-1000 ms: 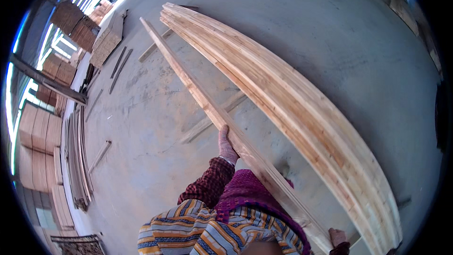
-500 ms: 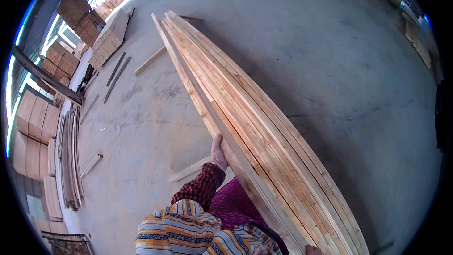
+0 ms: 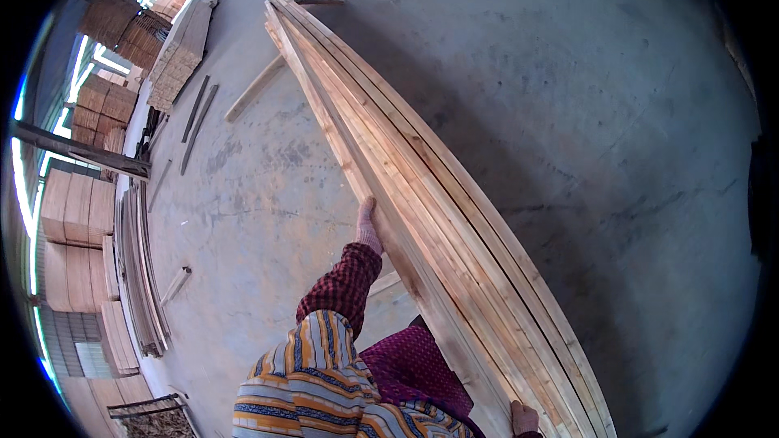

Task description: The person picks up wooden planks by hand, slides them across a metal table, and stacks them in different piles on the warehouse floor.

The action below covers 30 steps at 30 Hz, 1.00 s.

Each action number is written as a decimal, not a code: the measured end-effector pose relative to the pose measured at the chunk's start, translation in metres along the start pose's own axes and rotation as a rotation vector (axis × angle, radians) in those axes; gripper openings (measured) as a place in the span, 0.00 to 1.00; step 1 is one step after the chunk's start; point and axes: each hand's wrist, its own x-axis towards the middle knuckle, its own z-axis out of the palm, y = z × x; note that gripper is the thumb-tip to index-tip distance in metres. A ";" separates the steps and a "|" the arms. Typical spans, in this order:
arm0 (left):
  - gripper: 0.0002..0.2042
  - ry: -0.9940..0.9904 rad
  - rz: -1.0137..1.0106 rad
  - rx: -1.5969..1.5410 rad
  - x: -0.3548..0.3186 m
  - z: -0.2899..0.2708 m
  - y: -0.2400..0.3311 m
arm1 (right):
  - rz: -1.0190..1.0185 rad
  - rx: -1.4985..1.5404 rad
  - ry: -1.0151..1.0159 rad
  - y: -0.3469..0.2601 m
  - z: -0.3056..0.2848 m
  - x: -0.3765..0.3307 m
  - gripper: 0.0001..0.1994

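Observation:
A long wooden plank (image 3: 414, 268) runs from the lower edge to the far end, tilted along the left side of a stack of similar long planks (image 3: 454, 219). My left hand (image 3: 368, 225), in a pinkish knit glove, is closed round the plank's left edge, with its fingers partly hidden by the wood. Near the lower edge my right hand (image 3: 524, 418) is closed over the same plank's right edge, its fingertips out of sight. The far end of the held plank lies close against the stack.
Wooden bearers (image 3: 256, 88) stick out from under the stack. Two dark strips (image 3: 197, 126) and a short wood piece (image 3: 176, 285) lie on the concrete floor (image 3: 243, 227). Thin slats (image 3: 139, 268), lumber stacks (image 3: 79, 207) and a metal-framed bin (image 3: 150, 412) stand along the left.
The view has shifted. Both hands keep hold of the plank and appear farther up in the picture. The gap between the plank's far end and the stack has narrowed.

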 end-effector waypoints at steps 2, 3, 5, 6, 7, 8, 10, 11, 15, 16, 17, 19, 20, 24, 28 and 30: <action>0.36 0.021 0.008 0.007 -0.003 -0.002 0.005 | 0.037 -0.004 -0.026 -0.003 0.002 -0.002 0.35; 0.36 0.025 0.013 0.001 -0.002 -0.005 0.005 | 0.043 0.021 -0.029 -0.005 0.000 -0.005 0.34; 0.35 0.033 0.007 -0.002 -0.005 -0.004 0.004 | 0.062 0.074 -0.030 -0.007 -0.008 -0.013 0.33; 0.35 0.039 0.000 -0.003 -0.007 -0.006 0.004 | 0.072 0.099 -0.031 -0.006 -0.009 -0.014 0.33; 0.35 0.040 -0.005 -0.011 -0.010 0.000 0.003 | 0.068 0.067 -0.010 -0.001 -0.009 -0.005 0.31; 0.35 0.042 0.002 0.004 -0.013 0.006 0.001 | 0.069 0.074 0.001 0.005 -0.009 -0.001 0.30; 0.34 0.049 0.020 0.039 -0.018 0.015 -0.007 | 0.072 0.090 0.017 0.013 -0.008 0.002 0.30; 0.34 0.017 0.050 0.063 -0.018 0.019 -0.007 | 0.053 0.061 0.048 0.023 -0.006 0.011 0.29; 0.35 -0.032 0.174 0.158 -0.011 0.018 -0.004 | 0.045 -0.059 0.125 0.053 0.004 0.046 0.30; 0.35 -0.029 0.204 0.177 -0.005 0.019 -0.001 | 0.009 -0.088 0.140 0.054 0.005 0.052 0.30; 0.35 -0.066 0.176 0.185 -0.001 0.022 0.006 | 0.004 -0.042 0.115 0.048 0.003 0.051 0.30; 0.34 -0.062 0.135 0.171 -0.001 0.032 0.006 | -0.005 0.019 0.087 0.036 -0.007 0.050 0.29; 0.34 -0.027 0.132 0.159 -0.002 0.041 0.005 | -0.018 0.045 0.081 0.031 -0.009 0.050 0.28; 0.35 0.113 0.084 0.207 0.005 0.044 -0.003 | 0.003 0.158 0.034 0.024 -0.012 0.052 0.28; 0.36 0.024 0.172 0.189 0.036 0.017 -0.022 | -0.044 0.272 0.005 0.079 0.019 0.106 0.26; 0.37 0.042 0.103 0.157 0.036 0.027 -0.016 | -0.053 0.247 0.056 0.085 0.033 0.120 0.25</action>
